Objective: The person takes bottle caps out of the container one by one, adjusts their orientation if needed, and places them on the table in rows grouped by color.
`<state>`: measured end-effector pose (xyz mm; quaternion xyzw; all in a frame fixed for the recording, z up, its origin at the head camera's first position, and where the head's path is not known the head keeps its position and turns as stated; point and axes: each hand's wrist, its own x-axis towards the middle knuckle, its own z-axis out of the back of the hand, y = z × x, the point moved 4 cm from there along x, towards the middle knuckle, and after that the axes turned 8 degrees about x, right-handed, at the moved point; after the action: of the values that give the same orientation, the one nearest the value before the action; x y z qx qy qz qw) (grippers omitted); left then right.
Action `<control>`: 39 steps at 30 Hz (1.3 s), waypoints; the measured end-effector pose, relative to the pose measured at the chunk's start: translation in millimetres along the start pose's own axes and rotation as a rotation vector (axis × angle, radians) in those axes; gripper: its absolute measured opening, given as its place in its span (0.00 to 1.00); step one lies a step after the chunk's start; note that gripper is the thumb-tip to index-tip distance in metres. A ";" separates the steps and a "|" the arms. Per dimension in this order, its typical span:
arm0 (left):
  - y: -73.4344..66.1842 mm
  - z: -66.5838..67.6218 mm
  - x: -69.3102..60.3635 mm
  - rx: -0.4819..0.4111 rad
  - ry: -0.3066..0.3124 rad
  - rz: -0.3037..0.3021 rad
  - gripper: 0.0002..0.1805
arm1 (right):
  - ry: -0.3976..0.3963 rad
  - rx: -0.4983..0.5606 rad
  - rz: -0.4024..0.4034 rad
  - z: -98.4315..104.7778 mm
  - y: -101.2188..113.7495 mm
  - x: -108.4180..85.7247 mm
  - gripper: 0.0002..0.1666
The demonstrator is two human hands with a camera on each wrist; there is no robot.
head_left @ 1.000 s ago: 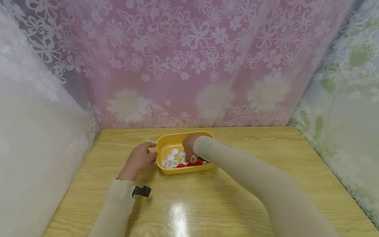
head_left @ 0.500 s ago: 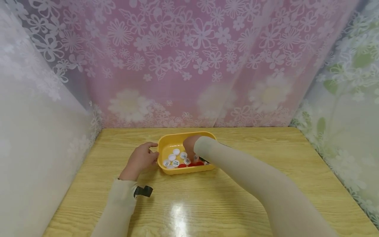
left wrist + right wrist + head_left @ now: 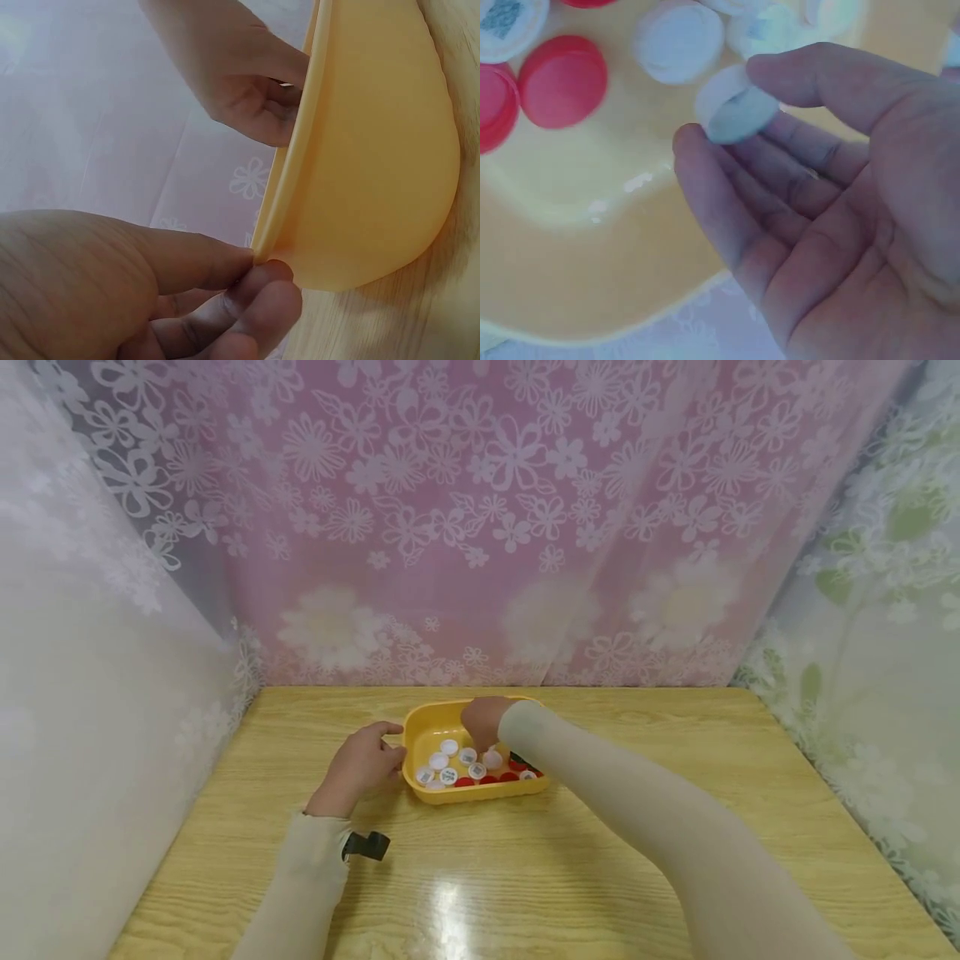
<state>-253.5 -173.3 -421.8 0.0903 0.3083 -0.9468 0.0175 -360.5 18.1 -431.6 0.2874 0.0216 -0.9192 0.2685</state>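
A yellow plastic basin [image 3: 480,794] stands on the wooden table, holding white and red bottle caps. My left hand [image 3: 362,767] pinches its left rim between thumb and fingers; the left wrist view shows this grip against the basin's wall [image 3: 375,142]. Inside the basin, my right hand [image 3: 482,722] pinches one white bottle cap [image 3: 736,105] between thumb and fingers, the cap tilted on edge. Beside it in the right wrist view lie red caps [image 3: 564,81] and white caps [image 3: 679,41], some with a dark printed pattern. My right forearm hides the basin's right end.
The wooden table [image 3: 585,868] spreads around the basin on every side. A pink flowered curtain [image 3: 480,527] hangs behind the table's far edge. Pale flowered cloth [image 3: 97,693] closes off the left side, and similar cloth [image 3: 885,635] the right.
My right hand has risen a little from among the caps, with a white cap in its fingers. The left hand keeps its hold on the rim.
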 end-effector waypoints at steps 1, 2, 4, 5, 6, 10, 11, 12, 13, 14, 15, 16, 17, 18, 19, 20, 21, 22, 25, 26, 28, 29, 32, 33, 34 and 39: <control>-0.2 -0.2 0.1 0.001 -0.001 -0.003 0.25 | -0.010 -0.018 0.021 4.9 1.7 -6.5 0.04; -0.4 -0.3 0.1 0.002 -0.002 -0.006 0.25 | -0.027 -0.023 0.037 10.6 3.1 -14.5 0.05; -0.6 -0.5 0.5 0.006 -0.006 -0.009 0.25 | -0.063 -0.012 0.066 22.2 4.1 -31.5 0.05; -0.8 -0.5 0.6 0.009 -0.008 -0.011 0.25 | -0.094 -0.003 0.083 27.8 3.8 -40.3 0.06; -0.7 -0.5 0.9 0.012 -0.009 -0.012 0.25 | -0.119 0.023 0.098 33.2 3.1 -49.1 0.08; -1.8 -0.6 1.4 0.031 -0.012 -0.009 0.25 | -0.228 0.126 0.173 53.4 -1.5 -84.1 0.16; -2.4 -0.9 1.4 0.036 -0.011 -0.007 0.25 | -0.254 0.147 0.204 56.6 -2.8 -91.8 0.16; -2.8 -1.3 1.6 0.038 -0.010 -0.006 0.25 | -0.276 0.172 0.238 59.7 -3.6 -99.8 0.16; -3.2 -1.5 1.6 0.040 -0.010 -0.007 0.25 | -0.304 0.183 0.275 61.9 -4.2 -107.6 0.15; -3.6 -1.8 1.5 0.038 -0.008 -0.009 0.26 | -0.326 0.198 0.308 62.9 -4.9 -114.4 0.14; -4.1 -1.8 1.2 0.037 -0.005 -0.014 0.26 | -0.346 0.215 0.338 62.7 -5.6 -120.8 0.13; -4.5 -1.9 0.8 0.032 0.000 -0.019 0.27 | -0.365 0.227 0.361 61.7 -6.2 -126.8 0.13; -4.9 -2.0 0.4 0.026 0.008 -0.029 0.28 | -0.382 0.242 0.381 59.9 -6.6 -132.6 0.13; -4.9 -2.1 -0.1 0.018 0.018 -0.044 0.29 | -0.399 0.260 0.398 57.5 -6.7 -138.3 0.13; -4.7 -2.4 -0.8 0.007 0.030 -0.058 0.31 | -0.413 0.283 0.408 54.5 -6.7 -144.1 0.13; -4.6 -2.7 -1.3 -0.001 0.043 -0.073 0.33 | -0.431 0.307 0.416 51.2 -6.7 -149.9 0.14; -4.3 -3.1 -1.7 -0.010 0.055 -0.089 0.36 | -0.456 0.324 0.425 48.0 -6.4 -155.8 0.13; -4.0 -3.3 -1.9 -0.016 0.066 -0.104 0.38 | -0.484 0.341 0.435 44.7 -5.8 -161.8 0.12; -3.0 -4.2 -2.2 -0.010 0.086 -0.120 0.43 | -0.582 0.376 0.468 34.3 -3.0 -178.5 0.09; -2.3 -4.4 -2.3 -0.004 0.091 -0.118 0.45 | -0.622 0.375 0.485 30.9 -1.0 -183.7 0.08; -2.1 -5.1 -3.2 0.004 0.104 -0.115 0.48 | -0.701 0.357 0.516 23.9 4.2 -193.6 0.08; -2.0 -5.8 -3.4 0.006 0.112 -0.111 0.49 | -0.740 0.338 0.530 20.2 7.0 -197.9 0.08; -2.7 -8.0 -4.8 0.011 0.138 -0.112 0.54 | -0.845 0.293 0.573 10.3 15.5 -209.2 0.08; -3.2 -8.6 -5.4 0.012 0.145 -0.116 0.55 | -0.872 0.284 0.579 7.3 17.6 -211.8 0.08; -3.7 -9.1 -5.8 0.016 0.150 -0.119 0.56 | -0.894 0.284 0.583 4.8 19.2 -214.0 0.09; -5.9 -10.5 -6.5 0.008 0.167 -0.151 0.58 | -0.941 0.342 0.580 -3.6 22.5 -221.6 0.09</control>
<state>-245.9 -162.5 -425.6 0.1457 0.3106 -0.9359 -0.0799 -194.2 106.1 -312.4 -0.1189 -0.3288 -0.8271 0.4400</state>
